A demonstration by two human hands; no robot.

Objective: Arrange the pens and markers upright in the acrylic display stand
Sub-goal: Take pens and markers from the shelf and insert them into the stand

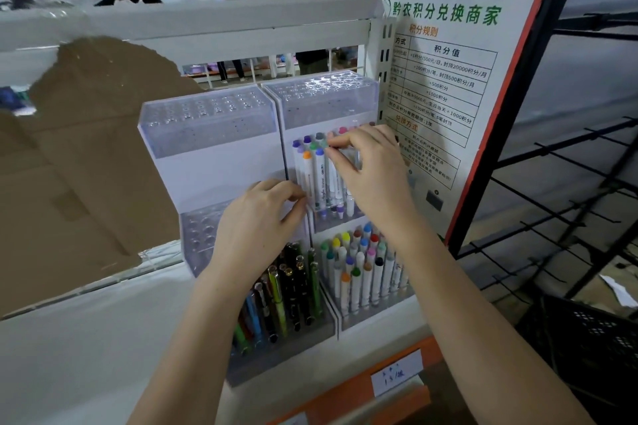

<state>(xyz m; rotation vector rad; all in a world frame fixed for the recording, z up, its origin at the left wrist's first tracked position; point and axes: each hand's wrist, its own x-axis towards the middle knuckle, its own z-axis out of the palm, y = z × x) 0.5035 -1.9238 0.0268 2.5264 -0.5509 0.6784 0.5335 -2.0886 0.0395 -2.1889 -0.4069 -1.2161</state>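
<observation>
Two tiered clear acrylic stands sit side by side on a shelf: the left stand (207, 121) and the right stand (322, 98). White markers with coloured caps (319, 176) stand in the right stand's middle tier. My right hand (371, 172) pinches the caps of markers at the top of that bunch. My left hand (255, 228) has its fingers curled at the bunch's left side, touching the orange-capped marker (308, 169). More markers (362, 269) fill the lower right tier, and dark and green pens (290, 290) fill the lower left tier.
A torn brown cardboard sheet (79, 155) leans at the left of the white shelf (86, 348). A printed poster (445, 79) stands right of the stands, then a black wire rack (569, 183) and a black crate (593, 338). People stand beyond the shelf.
</observation>
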